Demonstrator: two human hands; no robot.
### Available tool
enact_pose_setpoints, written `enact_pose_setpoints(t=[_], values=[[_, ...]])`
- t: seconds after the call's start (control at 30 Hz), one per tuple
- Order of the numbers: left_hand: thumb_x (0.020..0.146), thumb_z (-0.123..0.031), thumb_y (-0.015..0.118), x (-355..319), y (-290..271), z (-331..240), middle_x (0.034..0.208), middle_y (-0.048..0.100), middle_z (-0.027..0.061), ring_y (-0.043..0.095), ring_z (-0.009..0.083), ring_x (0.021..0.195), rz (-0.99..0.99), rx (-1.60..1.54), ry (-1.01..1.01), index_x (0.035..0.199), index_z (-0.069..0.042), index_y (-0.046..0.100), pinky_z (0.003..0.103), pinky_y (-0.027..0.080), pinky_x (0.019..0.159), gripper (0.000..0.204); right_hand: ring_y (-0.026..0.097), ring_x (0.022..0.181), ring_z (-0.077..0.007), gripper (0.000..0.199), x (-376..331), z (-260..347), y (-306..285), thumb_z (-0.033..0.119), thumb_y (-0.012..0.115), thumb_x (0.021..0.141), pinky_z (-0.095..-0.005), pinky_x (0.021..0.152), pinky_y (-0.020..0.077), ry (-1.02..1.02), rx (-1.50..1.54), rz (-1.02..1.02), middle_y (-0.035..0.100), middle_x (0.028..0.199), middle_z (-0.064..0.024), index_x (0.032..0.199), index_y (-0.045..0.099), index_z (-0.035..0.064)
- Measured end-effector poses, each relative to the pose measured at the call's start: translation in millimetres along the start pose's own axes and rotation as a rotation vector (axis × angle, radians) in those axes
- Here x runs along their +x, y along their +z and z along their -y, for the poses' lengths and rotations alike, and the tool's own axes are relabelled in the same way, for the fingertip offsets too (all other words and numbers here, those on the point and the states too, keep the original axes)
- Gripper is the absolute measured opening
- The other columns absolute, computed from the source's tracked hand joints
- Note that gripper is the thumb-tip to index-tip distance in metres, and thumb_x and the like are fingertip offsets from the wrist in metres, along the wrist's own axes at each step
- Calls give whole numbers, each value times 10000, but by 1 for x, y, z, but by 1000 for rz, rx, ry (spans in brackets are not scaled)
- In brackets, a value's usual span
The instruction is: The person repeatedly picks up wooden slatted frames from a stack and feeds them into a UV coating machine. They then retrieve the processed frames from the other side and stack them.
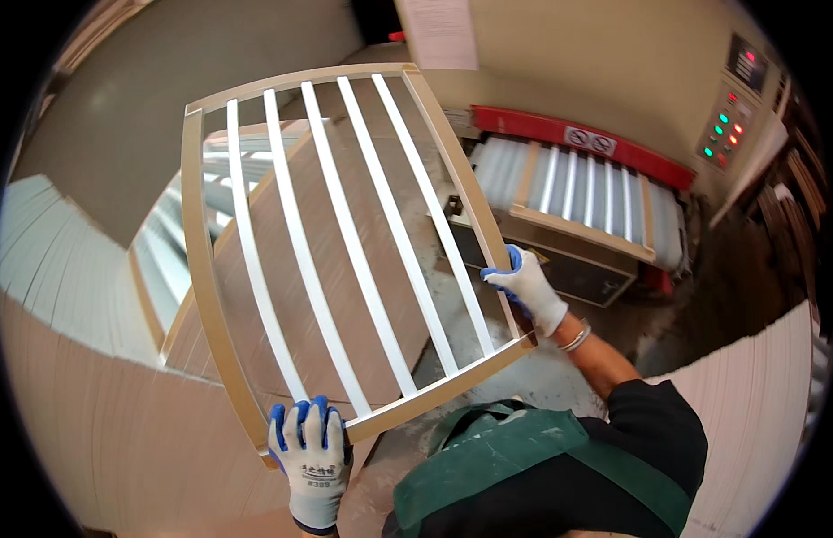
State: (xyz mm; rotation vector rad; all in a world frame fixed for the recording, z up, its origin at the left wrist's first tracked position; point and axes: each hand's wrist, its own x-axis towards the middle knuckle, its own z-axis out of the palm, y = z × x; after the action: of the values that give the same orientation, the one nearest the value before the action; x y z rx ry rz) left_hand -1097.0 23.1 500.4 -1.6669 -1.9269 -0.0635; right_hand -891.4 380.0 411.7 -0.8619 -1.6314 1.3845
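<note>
A slatted rectangular frame (197, 233) with tan rails and several white slats is tilted in front of me, over a stack of boards. My left hand (311, 466), in a white glove with blue-coated fingers, is closed over the near rail beside the near left corner. On the right rail, just above the near right corner, my right hand (529, 287) is closed in a matching glove; its thumb and some fingers are partly hidden.
At the right, another slatted frame (582, 235) lies on the roller conveyor (502, 170) of a machine, under a red bar (582, 143). A control panel (723, 127) with lit buttons is on the wall. Board stacks (94, 394) stand left and a panel stack (748, 394) right.
</note>
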Motion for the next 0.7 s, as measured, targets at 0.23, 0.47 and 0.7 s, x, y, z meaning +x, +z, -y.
enact_pose_setpoints(t=[0.23, 0.47, 0.7], values=[[717, -131, 781, 38, 46, -16, 1378, 588, 97, 486, 386, 1331, 15, -203, 256, 993, -83, 658, 657, 307, 1155, 306, 582, 728, -64, 286, -88, -77, -61, 37, 803, 787, -263, 645, 511, 1, 55, -436, 681, 832, -21, 1031, 687, -59], [740, -140, 770, 72, 140, -63, 1352, 580, 109, 462, 373, 1331, 129, -431, 507, 1002, -69, 659, 615, 300, 1160, 294, 664, 725, -129, 308, -183, -109, -123, 74, 809, 756, -314, 661, 540, 212, -213, -720, 732, 860, -77, 1021, 704, -43], [645, -248, 850, 67, 202, -109, 1408, 550, 99, 412, 365, 1395, 313, -501, 667, 1082, -95, 670, 596, 256, 1200, 497, 724, 758, -238, 325, -248, -146, -142, 149, 828, 737, -358, 684, 566, 468, -375, -848, 742, 854, -130, 997, 716, -11]])
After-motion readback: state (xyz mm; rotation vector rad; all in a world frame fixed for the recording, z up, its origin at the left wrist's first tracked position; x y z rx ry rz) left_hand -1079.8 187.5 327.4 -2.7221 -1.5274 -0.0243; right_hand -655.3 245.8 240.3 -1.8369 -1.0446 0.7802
